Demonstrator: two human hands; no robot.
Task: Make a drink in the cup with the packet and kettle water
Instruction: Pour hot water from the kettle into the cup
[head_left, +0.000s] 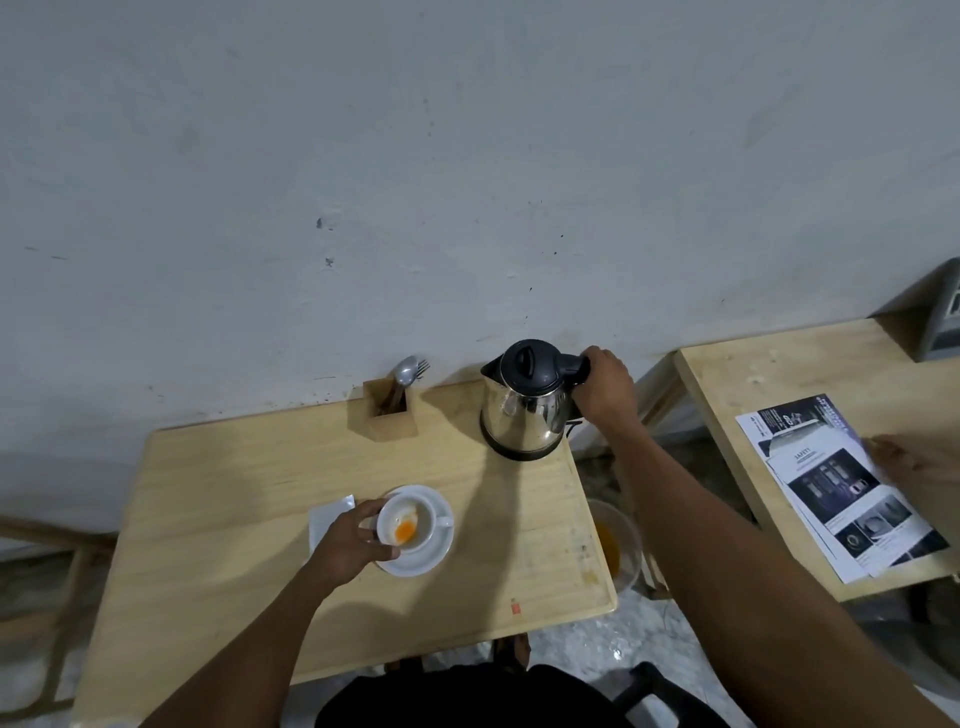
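Orange powder's in the cup, left hand gripping it; right hand grabs the kettle, probably unpoured so far.

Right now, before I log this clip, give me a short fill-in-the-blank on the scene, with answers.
1. The right hand grips the handle of the ____.
2. The left hand steadies the cup, which stands on a white ____.
3. The powder in the cup is ____ in colour.
4. The wooden holder by the wall holds a fork and a ____.

Answers: kettle; saucer; orange; spoon
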